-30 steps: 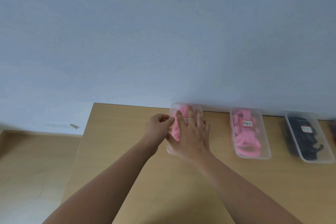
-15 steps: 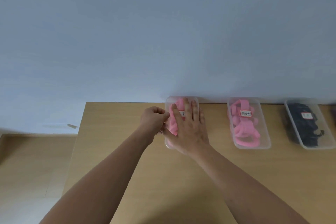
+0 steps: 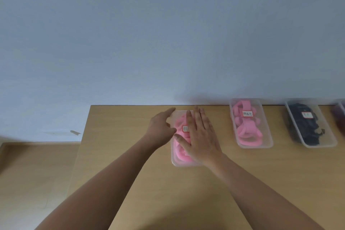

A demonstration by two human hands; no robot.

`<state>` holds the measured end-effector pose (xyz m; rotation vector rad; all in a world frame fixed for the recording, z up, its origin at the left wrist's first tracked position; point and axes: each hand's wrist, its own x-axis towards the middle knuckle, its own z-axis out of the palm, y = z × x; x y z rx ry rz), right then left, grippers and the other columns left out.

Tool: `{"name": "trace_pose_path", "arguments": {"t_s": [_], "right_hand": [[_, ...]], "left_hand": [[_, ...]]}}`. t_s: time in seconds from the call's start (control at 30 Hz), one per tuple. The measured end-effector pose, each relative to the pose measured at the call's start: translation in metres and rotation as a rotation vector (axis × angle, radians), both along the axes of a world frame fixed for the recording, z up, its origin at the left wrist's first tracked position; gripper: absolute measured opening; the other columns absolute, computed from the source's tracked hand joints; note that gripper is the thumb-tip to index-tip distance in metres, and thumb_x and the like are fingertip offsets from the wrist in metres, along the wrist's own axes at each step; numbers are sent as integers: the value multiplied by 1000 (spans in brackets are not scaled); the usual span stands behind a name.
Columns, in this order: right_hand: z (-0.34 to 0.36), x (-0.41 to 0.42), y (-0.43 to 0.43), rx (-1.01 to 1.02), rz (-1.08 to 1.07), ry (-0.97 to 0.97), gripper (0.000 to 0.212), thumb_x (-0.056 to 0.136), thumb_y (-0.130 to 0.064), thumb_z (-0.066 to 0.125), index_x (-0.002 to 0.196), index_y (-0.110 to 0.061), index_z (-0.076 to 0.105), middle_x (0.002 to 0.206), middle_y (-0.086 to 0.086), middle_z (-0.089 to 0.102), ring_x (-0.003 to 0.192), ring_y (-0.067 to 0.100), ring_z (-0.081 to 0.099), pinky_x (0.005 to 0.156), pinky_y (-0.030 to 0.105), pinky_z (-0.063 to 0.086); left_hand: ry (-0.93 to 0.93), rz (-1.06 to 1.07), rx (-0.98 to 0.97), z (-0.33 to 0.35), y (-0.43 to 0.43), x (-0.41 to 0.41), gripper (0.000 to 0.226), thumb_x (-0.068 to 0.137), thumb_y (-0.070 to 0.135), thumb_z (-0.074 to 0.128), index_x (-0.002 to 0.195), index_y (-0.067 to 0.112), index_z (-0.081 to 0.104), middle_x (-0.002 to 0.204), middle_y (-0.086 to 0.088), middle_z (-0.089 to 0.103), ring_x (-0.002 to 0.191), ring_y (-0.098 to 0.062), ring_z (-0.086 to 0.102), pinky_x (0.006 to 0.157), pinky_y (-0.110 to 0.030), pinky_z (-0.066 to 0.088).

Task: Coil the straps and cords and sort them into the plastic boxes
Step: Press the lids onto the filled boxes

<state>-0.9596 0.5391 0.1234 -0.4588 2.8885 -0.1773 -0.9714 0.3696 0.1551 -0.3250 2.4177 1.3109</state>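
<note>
Right grip (image 3: pixel 202 136) lies flat, fingers straight, on the clear box (image 3: pixel 174 163) of pink straps (image 3: pixel 180 155); left grip (image 3: pixel 161 129), fingers loose and empty, touches its left edge. Farther right on the surface (image 3: pixel 130 155), another pink-strap box (image 3: pixel 252 144) and a black-cord box (image 3: pixel 317 144) stand by the wall (image 3: pixel 168 43).

Four clear boxes stand on one tabletop (image 3: pixel 130 164): the left box (image 3: pixel 174 156), the middle box (image 3: pixel 265 143), the third box (image 3: pixel 330 142) and an edge box (image 3: pixel 342 107) cut off by the right border. Two boxes hold pink straps (image 3: pixel 248 133), one holds black straps (image 3: pixel 306 129); the edge box's dark contents cannot be told. Three labels (image 3: pixel 247 113) show, one on each of the first three boxes. Two hands are in view, the left hand (image 3: pixel 161 127) and the right hand (image 3: pixel 201 136).
</note>
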Motion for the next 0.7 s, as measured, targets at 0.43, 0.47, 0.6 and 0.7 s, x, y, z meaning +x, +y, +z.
{"name": "trace_pose_path", "arguments": {"t_s": [0.43,0.47,0.6,0.7], "right_hand": [[8,9,3,-35,-34,-13,90,90,-74,-1,158,-16,-11,164,9,-25,150,24,-27,124,45,-6],[7,18,7,-84,-48,17,87,93,-72,5,158,-16,-9,165,9,-21,151,24,-23,124,44,-6],[-8,53,27,-203,-34,26,74,101,-55,15,159,-14,-5,167,6,-14,153,19,-17,125,43,4],[-17,52,29,-219,-18,-5,72,100,-51,16,158,-15,-8,165,5,-20,152,20,-19,126,41,3]], "left_hand": [[43,-335,-422,-6,-9,0,78,101,40,56,163,42,9,172,14,13,154,-24,24,115,-48,38],[107,-330,-414,-8,-10,7,77,102,41,56,163,40,9,173,14,7,157,-22,17,119,-48,34],[360,-605,-377,-22,-17,44,92,97,67,45,165,26,-2,173,7,-12,158,-17,-17,130,-41,7],[315,-760,-463,-31,-22,52,108,89,85,35,160,27,-22,166,12,-33,152,-9,-32,127,-34,-9]]}}
